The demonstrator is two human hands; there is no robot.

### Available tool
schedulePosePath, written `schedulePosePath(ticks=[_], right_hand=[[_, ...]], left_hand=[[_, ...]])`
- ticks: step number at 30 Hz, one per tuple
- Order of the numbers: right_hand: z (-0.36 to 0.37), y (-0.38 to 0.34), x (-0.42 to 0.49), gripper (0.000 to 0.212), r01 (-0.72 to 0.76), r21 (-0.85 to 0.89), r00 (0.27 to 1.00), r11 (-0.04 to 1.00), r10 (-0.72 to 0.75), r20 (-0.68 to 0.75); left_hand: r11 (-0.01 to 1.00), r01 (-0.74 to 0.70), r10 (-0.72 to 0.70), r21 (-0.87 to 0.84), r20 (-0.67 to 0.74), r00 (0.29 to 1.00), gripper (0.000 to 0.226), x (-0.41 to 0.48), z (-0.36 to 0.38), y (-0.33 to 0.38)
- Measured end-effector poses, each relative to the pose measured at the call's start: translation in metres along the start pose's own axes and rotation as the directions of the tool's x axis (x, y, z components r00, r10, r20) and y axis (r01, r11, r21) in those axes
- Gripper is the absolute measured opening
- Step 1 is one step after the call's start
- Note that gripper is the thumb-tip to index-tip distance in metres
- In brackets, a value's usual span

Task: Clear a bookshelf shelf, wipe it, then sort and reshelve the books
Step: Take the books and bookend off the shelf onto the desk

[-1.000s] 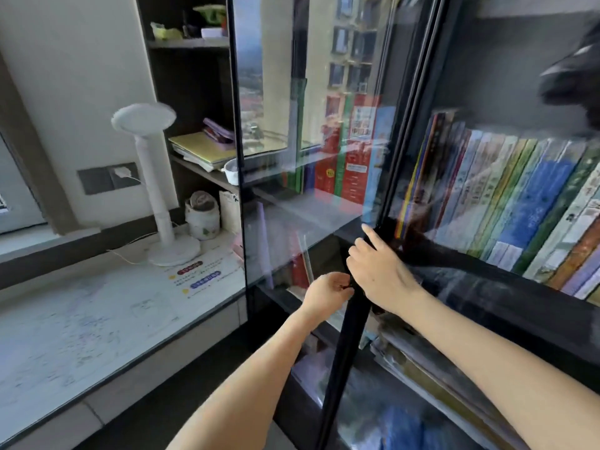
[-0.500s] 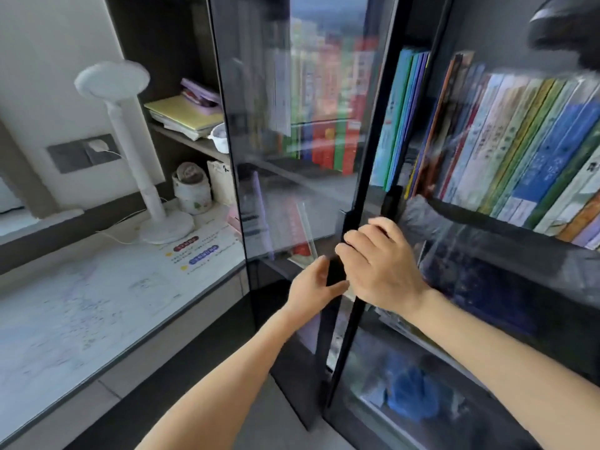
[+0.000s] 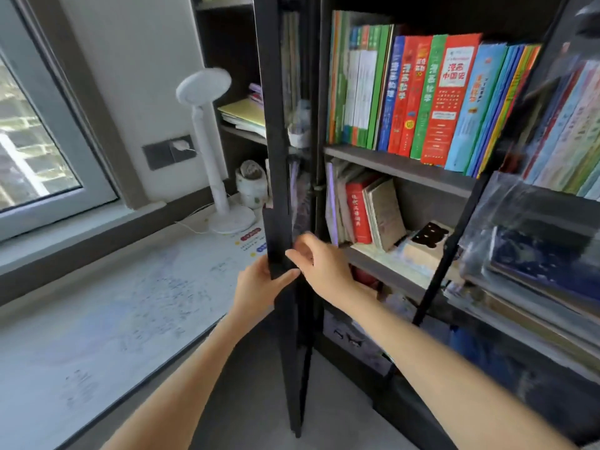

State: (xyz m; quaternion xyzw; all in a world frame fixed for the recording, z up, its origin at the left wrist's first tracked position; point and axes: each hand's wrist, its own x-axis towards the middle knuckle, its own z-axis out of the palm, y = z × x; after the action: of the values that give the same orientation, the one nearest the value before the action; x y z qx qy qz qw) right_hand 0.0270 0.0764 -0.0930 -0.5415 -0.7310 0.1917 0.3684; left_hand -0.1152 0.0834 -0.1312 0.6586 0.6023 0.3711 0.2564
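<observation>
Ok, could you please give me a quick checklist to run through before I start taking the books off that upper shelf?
1. Left door swung clear of the upper shelf: ok, it stands edge-on.
2. Right door clear of the shelf: not ok, its glass covers the books at the right.
3. Left hand free: not ok, it grips the left door's edge.
4. Right hand free: cannot tell, its fingers curl beside the door's edge.
5. Room on the desk for books: ok, bare surface shows near the lamp.
6. Books upright and within reach: ok.
</observation>
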Motion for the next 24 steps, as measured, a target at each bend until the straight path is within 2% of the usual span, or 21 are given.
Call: schedulePosePath(ticks=[3, 10, 13, 22, 24], right_hand=[[0.030, -0.019, 0.014, 0.028, -0.016, -0.061, 1.000, 0.998, 0.017, 0.010], [0.069, -0.049, 0.028, 0.023, 0.018, -0.116, 0.997, 0.993, -0.009, 0.080], [0.076, -0.051, 0.028, 0.023, 0.042, -0.148, 0.996, 0.988, -0.029, 0.089], [0.064, -0.024, 0.028, 0.023, 0.026, -0.226, 0.995, 0.974, -0.002, 0.104], [0.053, -0.008, 0.027, 0.022, 0.030, -0.253, 0.996, 0.967, -0.006, 0.094]], left_hand=[[0.999, 0.036, -0.034, 0.026, -0.086, 0.996, 0.037, 0.005, -0.019, -0.018], [0.987, 0.152, -0.159, -0.049, -0.197, 0.967, 0.035, 0.024, -0.056, -0.051], [0.973, 0.208, -0.224, -0.097, -0.197, 0.955, 0.037, 0.036, -0.073, -0.058], [0.947, 0.265, -0.294, -0.181, -0.163, 0.942, 0.039, 0.058, -0.092, -0.064], [0.945, 0.322, -0.327, -0.062, -0.227, 0.917, 0.033, 0.053, -0.090, -0.055]])
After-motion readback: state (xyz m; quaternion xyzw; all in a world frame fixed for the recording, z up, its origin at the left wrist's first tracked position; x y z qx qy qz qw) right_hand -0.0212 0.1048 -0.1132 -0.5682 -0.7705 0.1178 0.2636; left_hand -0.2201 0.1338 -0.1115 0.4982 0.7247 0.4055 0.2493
